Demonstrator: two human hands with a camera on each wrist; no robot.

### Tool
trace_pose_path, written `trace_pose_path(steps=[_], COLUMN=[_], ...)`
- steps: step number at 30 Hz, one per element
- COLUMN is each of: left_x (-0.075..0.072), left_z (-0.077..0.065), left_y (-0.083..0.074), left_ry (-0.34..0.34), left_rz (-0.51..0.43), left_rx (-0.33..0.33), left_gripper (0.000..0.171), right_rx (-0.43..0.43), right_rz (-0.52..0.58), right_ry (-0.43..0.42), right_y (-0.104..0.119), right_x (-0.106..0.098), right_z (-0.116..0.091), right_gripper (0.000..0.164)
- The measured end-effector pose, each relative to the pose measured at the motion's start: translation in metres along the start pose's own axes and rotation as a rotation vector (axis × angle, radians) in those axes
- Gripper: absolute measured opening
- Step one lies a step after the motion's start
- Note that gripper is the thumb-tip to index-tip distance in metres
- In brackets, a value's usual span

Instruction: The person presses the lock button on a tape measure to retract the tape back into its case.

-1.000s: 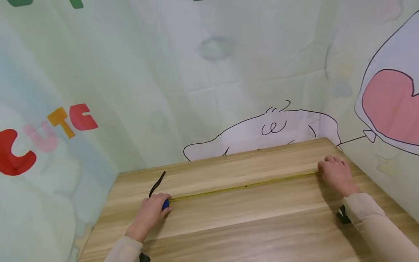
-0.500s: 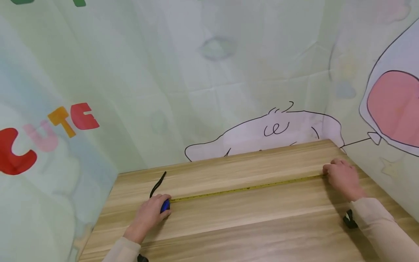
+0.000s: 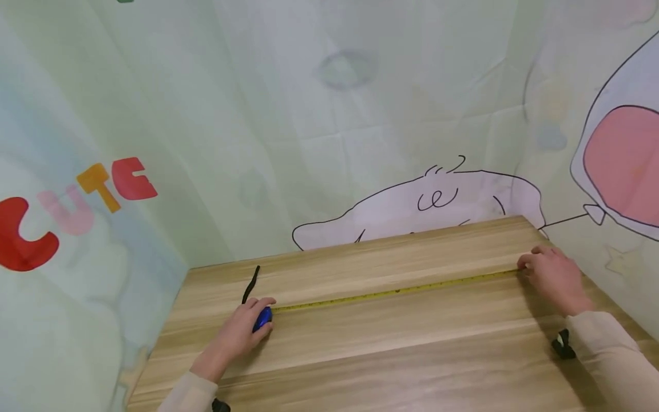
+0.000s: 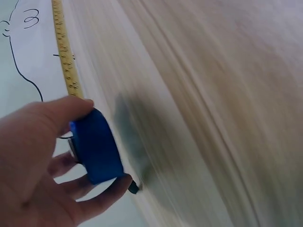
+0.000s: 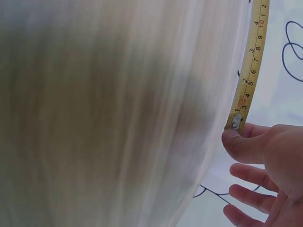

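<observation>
A blue tape measure (image 3: 263, 319) sits in my left hand (image 3: 238, 333), thumb on one side and fingers on the other. In the left wrist view its blue case (image 4: 98, 149) shows between thumb and fingertips. The yellow blade (image 3: 396, 290) stretches across above the wooden tabletop to my right hand (image 3: 557, 280). Thumb and index finger pinch the blade's metal end hook (image 5: 235, 122) in the right wrist view, while the other fingers spread apart. A black wrist strap (image 3: 250, 284) trails from the case beyond my left hand.
The wood-grain tabletop (image 3: 360, 355) has its back edge against a printed fabric backdrop (image 3: 231, 131). A second backdrop side with a heart balloon (image 3: 625, 160) closes in on the right. Coloured letters (image 3: 95, 186) mark the left side. A small black wrist device (image 3: 563, 345) hangs below the right sleeve.
My right hand has moved rightward with the blade's end, and the drawn-out blade looks slightly longer. The left hand still grips the case, turned a little so more blue shows.
</observation>
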State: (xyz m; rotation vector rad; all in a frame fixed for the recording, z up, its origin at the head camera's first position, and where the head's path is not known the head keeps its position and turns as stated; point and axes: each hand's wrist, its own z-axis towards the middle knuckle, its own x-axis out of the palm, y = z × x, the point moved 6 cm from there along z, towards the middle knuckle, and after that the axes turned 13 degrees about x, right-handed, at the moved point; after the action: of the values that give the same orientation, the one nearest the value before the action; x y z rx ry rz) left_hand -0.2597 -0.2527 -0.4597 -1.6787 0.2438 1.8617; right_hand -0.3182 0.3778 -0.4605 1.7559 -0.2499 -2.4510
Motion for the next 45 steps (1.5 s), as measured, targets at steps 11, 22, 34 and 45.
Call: trace_pose_path(steps=[11, 22, 34, 45], left_x=[-0.013, -0.021, -0.021, -0.026], left_z=[-0.006, -0.016, -0.02, -0.02], left_y=[-0.012, -0.017, -0.012, -0.015], left_ry=[-0.097, -0.151, -0.084, -0.057], left_rz=[-0.004, 0.116, 0.109, 0.099], left_rx=[0.225, 0.337, 0.282, 0.285], left_gripper=[0.021, 0.021, 0.031, 0.024], right_rx=[-0.011, -0.029, -0.048, -0.047], right_rz=[0.028, 0.047, 0.061, 0.06], right_ry=[-0.025, -0.02, -0.017, -0.019], right_y=[-0.009, -0.007, -0.007, -0.005], right_x=[-0.007, -0.014, -0.021, -0.024], right_z=[-0.001, 0.0, -0.002, -0.002], right_gripper=[0.012, 0.011, 0.015, 0.016])
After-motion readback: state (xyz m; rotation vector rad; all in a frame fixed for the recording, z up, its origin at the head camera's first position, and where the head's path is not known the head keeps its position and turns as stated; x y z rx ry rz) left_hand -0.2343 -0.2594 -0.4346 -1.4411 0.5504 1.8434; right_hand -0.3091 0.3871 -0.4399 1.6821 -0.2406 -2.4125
